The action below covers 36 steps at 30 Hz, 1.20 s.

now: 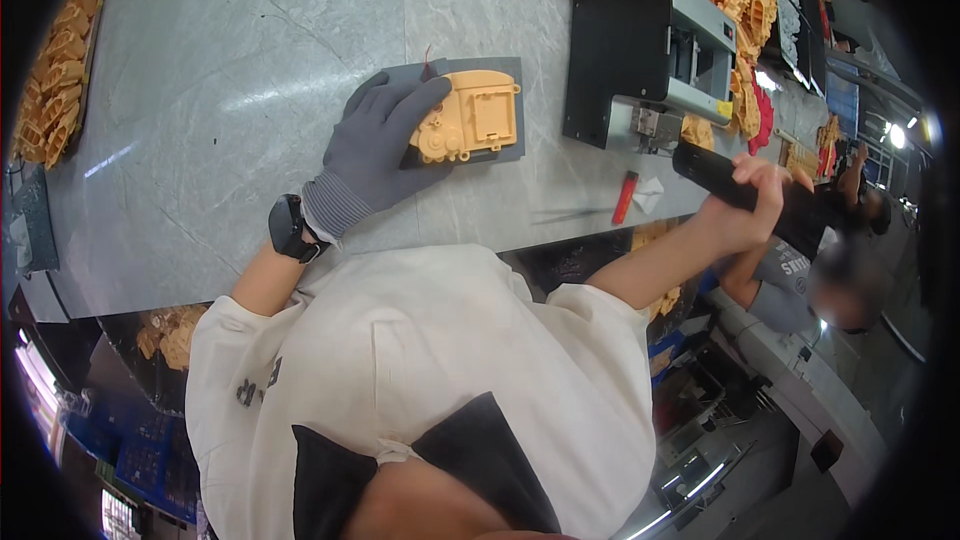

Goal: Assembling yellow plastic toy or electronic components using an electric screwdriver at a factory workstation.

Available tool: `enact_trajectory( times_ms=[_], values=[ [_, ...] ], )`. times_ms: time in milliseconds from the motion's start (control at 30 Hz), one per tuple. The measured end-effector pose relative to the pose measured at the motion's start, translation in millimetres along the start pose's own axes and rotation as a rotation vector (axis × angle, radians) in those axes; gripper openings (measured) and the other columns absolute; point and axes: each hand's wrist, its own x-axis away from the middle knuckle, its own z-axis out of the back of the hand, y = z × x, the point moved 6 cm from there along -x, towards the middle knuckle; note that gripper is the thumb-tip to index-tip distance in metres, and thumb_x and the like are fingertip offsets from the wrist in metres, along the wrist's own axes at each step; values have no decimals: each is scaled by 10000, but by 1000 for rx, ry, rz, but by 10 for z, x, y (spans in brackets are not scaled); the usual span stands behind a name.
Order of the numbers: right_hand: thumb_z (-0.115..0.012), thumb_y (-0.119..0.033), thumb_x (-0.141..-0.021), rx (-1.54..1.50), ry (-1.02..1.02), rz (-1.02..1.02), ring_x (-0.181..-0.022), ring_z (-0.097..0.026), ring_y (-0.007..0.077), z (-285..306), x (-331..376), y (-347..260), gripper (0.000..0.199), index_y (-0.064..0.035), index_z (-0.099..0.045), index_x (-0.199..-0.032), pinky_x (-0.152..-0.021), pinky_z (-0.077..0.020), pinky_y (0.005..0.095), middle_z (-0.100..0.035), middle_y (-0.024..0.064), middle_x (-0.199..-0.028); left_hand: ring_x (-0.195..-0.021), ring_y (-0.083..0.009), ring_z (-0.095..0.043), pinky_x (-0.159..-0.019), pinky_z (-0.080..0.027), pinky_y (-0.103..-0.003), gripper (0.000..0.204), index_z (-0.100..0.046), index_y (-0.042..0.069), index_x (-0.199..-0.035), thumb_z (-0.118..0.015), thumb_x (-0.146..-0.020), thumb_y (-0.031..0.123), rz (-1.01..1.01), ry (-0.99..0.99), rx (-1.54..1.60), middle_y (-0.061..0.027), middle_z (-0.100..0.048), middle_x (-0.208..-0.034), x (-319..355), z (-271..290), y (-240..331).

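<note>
In the head view, your left hand (pixel 385 130) is wearing a grey glove and gripping the left side of the orange housing (pixel 490 115). The housing is sitting flat on a dark pad (pixel 512 66) on the table (pixel 300 30), in front of your chest. Your hands are working well apart: your bare right hand (pixel 762 195) is closing its fingers around a black object (pixel 712 172), off to the right and away from the housing. You are showing too little of that object for its kind to be clear.

As for progress, the housing is already lying on the pad, with its molded rings and square recess facing up. A thin red wire (pixel 429 52) is rising beside your left fingers, but its source is hiding behind the glove. Nothing from your right hand is touching the housing, so any work with the black object is seemingly waiting. Whether inner parts are already sitting inside, you are leaving hidden. Many more orange parts (pixel 62 90) are lying heaped at the left edge, so this 1 housing is probably forming only a small share.
</note>
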Motion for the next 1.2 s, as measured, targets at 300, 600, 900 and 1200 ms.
enact_trajectory(
  times_ms=[300,600,900,1200],
  values=[
    [-533,41,-687,75,-12,-58,-461,-436,155,-23,238,77,319,2,-466,-996,-528,-407,304,-461,73,-630,-1063,-288,-480,-983,-319,-459,763,-391,101,-1244,-763,-586,198,-17,42,-7,-107,-502,-1126,76,12,-21],
    [-482,-2,-723,-457,-440,-8,-471,-456,187,-717,810,-325,424,-40,-361,-1128,-552,-395,343,-463,71,-624,-1033,-277,-487,-1000,-310,-428,719,-380,126,-1260,-723,-640,254,-57,58,33,-100,-488,-1123,51,-35,0],
    [-502,34,-679,-403,-436,-66,-460,-483,187,-984,898,-73,426,-21,-370,-1080,-527,-434,336,-485,90,-606,-1040,-299,-493,-971,-354,-420,663,-406,158,-1243,-701,-657,247,-69,51,82,-100,-494,-1120,100,9,-73],
    [-490,26,-683,-291,-477,-73,-457,-456,173,-1136,934,-24,399,-26,-397,-1067,-529,-414,332,-452,69,-584,-1019,-306,-498,-956,-365,-413,655,-411,158,-1235,-700,-652,240,-94,77,96,-101,-497,-1108,102,29,-69]
  ],
)
